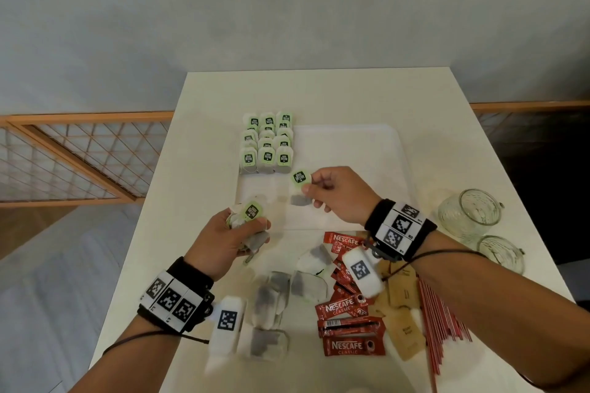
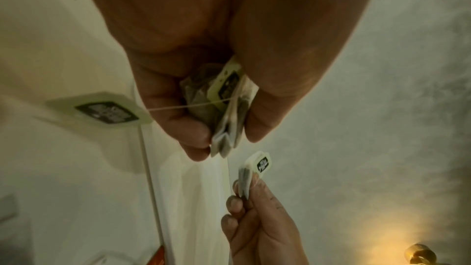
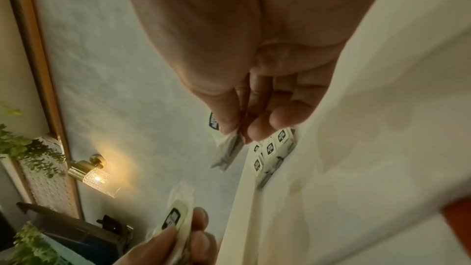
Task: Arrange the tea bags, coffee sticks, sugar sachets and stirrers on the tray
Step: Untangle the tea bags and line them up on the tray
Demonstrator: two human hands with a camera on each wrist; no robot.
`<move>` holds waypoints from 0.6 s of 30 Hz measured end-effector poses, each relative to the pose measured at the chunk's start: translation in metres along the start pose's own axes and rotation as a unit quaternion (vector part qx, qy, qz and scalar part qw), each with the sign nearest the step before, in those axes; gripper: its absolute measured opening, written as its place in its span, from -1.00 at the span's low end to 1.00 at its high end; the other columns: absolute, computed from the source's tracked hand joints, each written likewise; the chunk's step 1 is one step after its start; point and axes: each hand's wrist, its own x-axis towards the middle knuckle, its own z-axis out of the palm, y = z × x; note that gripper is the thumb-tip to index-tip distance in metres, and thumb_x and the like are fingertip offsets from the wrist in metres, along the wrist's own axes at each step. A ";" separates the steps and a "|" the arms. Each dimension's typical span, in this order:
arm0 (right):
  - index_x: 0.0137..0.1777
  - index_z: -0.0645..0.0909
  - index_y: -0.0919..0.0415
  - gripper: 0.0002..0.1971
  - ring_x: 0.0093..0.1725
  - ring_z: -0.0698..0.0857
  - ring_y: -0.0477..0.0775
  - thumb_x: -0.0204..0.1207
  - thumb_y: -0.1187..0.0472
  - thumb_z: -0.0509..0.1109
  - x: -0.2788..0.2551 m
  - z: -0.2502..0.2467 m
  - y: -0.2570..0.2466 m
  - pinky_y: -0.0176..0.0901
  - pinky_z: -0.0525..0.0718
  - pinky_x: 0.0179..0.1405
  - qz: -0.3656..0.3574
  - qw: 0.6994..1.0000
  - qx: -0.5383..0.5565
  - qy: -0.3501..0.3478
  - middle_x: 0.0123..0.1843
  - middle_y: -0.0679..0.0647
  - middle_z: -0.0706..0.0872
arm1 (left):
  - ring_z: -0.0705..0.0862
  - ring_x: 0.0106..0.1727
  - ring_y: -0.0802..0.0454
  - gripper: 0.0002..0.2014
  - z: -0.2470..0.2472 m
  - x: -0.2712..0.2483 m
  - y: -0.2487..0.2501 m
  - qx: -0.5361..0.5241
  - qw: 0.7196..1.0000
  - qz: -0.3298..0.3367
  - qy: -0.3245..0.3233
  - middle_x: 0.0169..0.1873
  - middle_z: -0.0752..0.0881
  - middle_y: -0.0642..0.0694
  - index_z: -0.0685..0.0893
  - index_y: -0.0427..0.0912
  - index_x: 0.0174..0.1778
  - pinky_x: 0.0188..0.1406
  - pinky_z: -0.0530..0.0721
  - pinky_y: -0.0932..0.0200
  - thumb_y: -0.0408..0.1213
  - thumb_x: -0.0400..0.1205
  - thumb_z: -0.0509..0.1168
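Meanwhile right hand (image 1: 338, 193) pinches one tea bag (image 1: 301, 189) over bare tray (image 1: 360, 150); left hand (image 1: 223, 242) grips a bundle (image 1: 247, 222).

- Glass jars (image 1: 469, 215): two, lying on the table at the right.
- Tray (image 1: 367, 150): one.
- Tea bags in rows (image 1: 267, 145) on the tray: three columns; exact number unclear.
- Coffee sticks (image 1: 349, 327), sugar sachets (image 1: 404, 316), stirrers (image 1: 442, 325): overlapping piles, not countable.

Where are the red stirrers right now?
In the head view, the red stirrers lie in a bundle on the table's near right, off the tray, just right of the brown sugar sachets, partly under the right forearm.
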 end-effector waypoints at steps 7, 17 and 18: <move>-0.17 0.64 0.05 -0.84 -0.33 0.74 -0.11 0.64 0.11 0.47 0.062 0.033 -0.006 -0.26 0.60 -0.32 0.015 0.999 -0.035 0.004 -0.26 -0.01 0.78 | 0.79 -0.10 -0.18 -0.45 -0.008 0.003 0.001 -0.001 1.000 -0.005 0.014 -0.07 0.81 -0.28 0.73 -0.28 0.02 -0.34 0.69 0.08 -0.01 0.23 0.60; -0.18 0.70 0.23 -0.81 -0.44 0.75 0.02 0.61 0.15 0.50 0.115 0.084 -0.013 -0.07 0.83 -0.22 0.059 0.996 -0.067 0.007 -0.26 0.20 0.86 | 0.72 -0.08 -0.23 -0.60 -0.028 0.005 0.008 0.006 1.000 0.003 0.022 -0.10 0.77 -0.34 0.80 -0.16 -0.10 -0.23 0.71 0.04 0.02 0.27 0.58; -0.23 0.70 0.21 -0.79 -0.44 0.77 0.05 0.61 0.16 0.50 0.118 0.086 -0.014 0.01 0.87 -0.17 0.061 0.996 -0.066 0.006 -0.26 0.19 0.86 | 0.74 -0.07 -0.23 -0.55 -0.030 0.005 0.008 0.008 0.999 0.004 0.031 -0.09 0.80 -0.30 0.78 -0.19 -0.06 -0.23 0.70 0.03 0.02 0.26 0.58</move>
